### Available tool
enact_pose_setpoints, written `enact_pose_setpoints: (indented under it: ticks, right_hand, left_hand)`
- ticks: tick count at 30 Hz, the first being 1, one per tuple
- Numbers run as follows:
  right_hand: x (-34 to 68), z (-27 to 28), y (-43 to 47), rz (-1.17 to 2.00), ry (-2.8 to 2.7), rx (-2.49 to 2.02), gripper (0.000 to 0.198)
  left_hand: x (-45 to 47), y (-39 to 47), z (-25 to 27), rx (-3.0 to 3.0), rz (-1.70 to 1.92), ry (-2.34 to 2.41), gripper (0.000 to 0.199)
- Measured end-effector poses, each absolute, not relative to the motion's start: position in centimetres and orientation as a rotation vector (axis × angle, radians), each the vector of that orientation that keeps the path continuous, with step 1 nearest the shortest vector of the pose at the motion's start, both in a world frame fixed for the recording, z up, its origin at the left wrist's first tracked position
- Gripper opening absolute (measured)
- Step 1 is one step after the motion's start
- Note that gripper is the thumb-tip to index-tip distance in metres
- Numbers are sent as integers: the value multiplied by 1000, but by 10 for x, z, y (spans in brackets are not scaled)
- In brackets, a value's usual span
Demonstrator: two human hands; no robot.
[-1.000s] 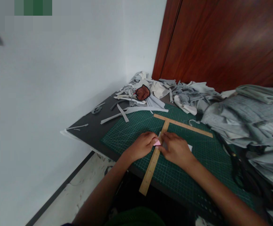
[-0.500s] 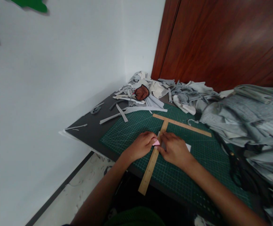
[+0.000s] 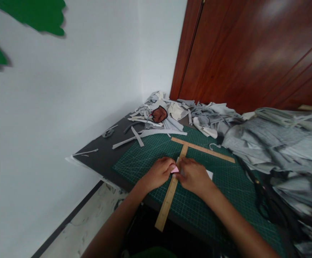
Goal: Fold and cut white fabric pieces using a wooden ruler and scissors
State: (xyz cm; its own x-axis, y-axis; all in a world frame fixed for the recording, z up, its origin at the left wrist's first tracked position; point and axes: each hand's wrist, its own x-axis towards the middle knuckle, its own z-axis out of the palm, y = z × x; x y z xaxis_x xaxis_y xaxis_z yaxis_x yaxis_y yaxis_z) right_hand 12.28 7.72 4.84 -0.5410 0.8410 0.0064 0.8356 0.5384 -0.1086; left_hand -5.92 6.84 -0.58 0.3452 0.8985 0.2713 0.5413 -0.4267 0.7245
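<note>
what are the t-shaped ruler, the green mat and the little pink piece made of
The T-shaped ruler looks like pale unfinished wood: tan, matte, with fine scale marks along its edge. The green mat looks like a matte rubbery or vinyl cutting mat, printed with a white grid. The pink piece, pinched between the left hand and right hand, may be tailor's chalk; too small to say.

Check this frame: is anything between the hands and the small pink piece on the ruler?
Nothing visible. The left hand and right hand both meet at the pink piece, which sits over the wooden T-ruler on the green cutting mat.
</note>
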Motion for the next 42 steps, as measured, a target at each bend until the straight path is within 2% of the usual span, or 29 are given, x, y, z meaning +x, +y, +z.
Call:
enact_pose_setpoints:
  ticks: [10,21,33,42]
  right_hand:
    - [117,56,73,184,-2604,-1629,17]
    - [120,54,73,229,-2601,-1602,14]
    - [123,49,73,237,-2597,-1641,27]
    - [121,48,73,239,-2591,-1666,26]
  left_hand:
    - [-57,67,-3,1967,949,1282,23]
    - [-54,74,-6,1889,944,1372,29]
    - [-52,70,-8,1982,938,1300,26]
    - [-53,71,-10,2046,950,1272,26]
